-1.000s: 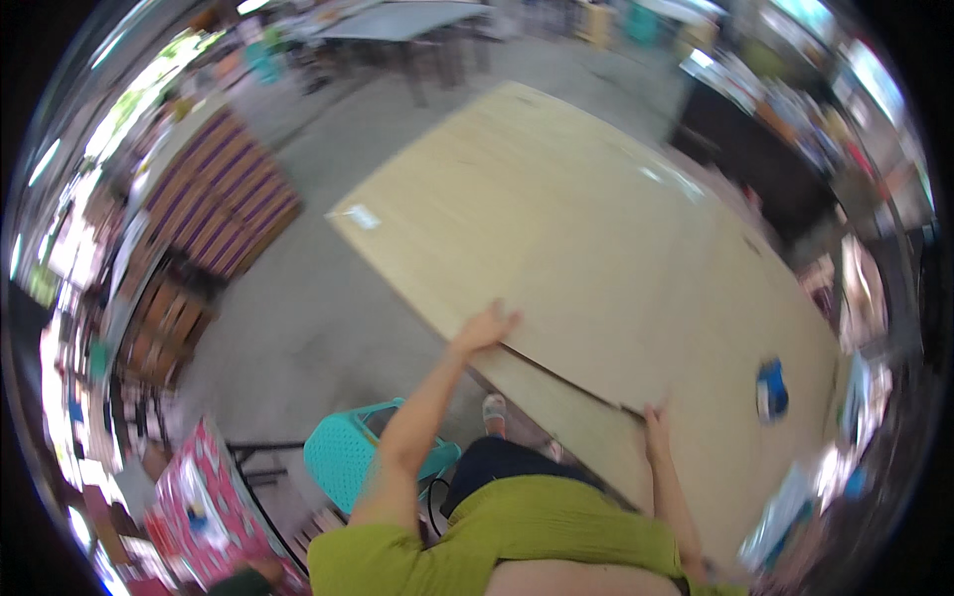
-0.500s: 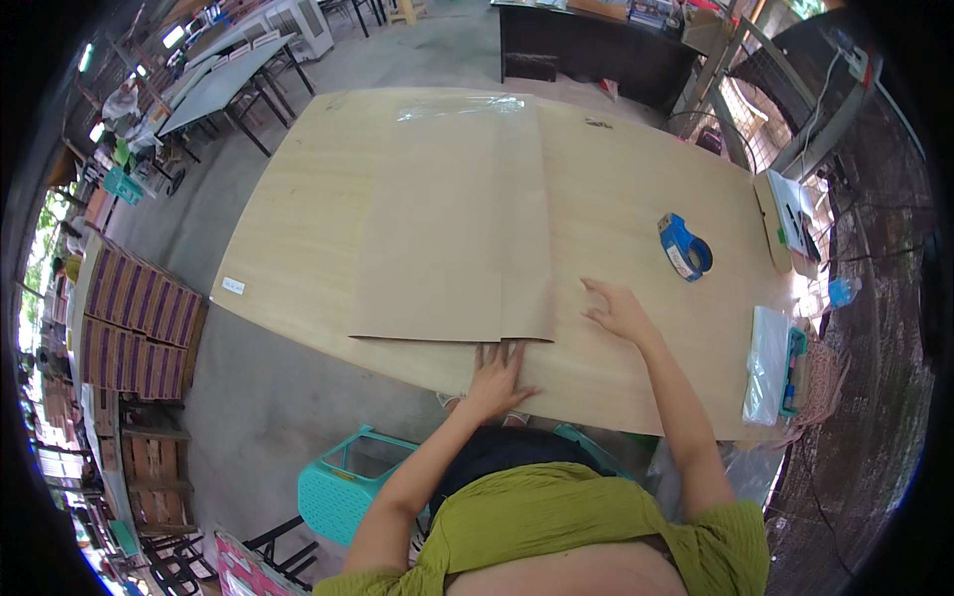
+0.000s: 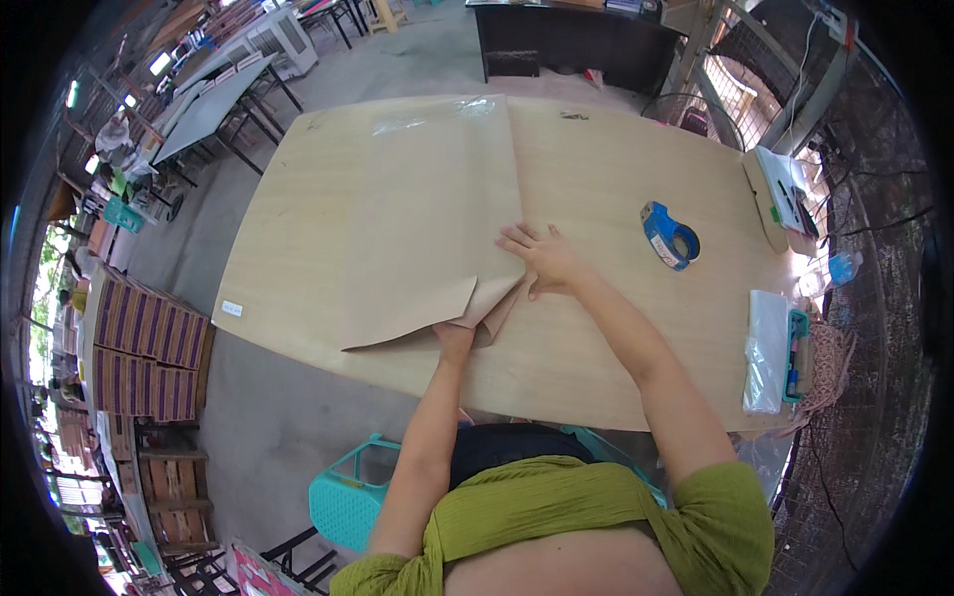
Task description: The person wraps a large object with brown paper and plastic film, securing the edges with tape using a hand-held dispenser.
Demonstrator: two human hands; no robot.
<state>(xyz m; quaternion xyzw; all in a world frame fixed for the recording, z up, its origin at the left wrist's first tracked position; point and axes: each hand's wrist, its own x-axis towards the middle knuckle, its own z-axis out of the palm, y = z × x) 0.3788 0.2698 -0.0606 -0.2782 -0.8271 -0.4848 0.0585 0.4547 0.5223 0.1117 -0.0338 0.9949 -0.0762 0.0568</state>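
Observation:
A long brown paper sleeve (image 3: pixel 432 209) lies flat on the light wooden table (image 3: pixel 606 328), with clear tape (image 3: pixel 437 114) across its far end. My left hand (image 3: pixel 456 334) reaches inside the near opening, its fingers hidden under the paper. The near right corner of the sleeve is lifted and creased over it. On the sleeve's right edge rests my right hand (image 3: pixel 545 260), open, fingers spread and pointing left. Farther right on the table stands a blue tape dispenser (image 3: pixel 669 236), out of reach of both hands' fingers.
Clear plastic bags (image 3: pixel 765 353) and a teal basket (image 3: pixel 796 356) sit at the table's right edge. A box with papers (image 3: pixel 780 199) stands behind them. A teal stool (image 3: pixel 348 497) is at the near left, and stacked cartons (image 3: pixel 149 348) stand far left.
My left hand has gone from the near edge into the sleeve, raising and creasing its near right corner. My right hand has moved left and away from me onto the sleeve's right edge.

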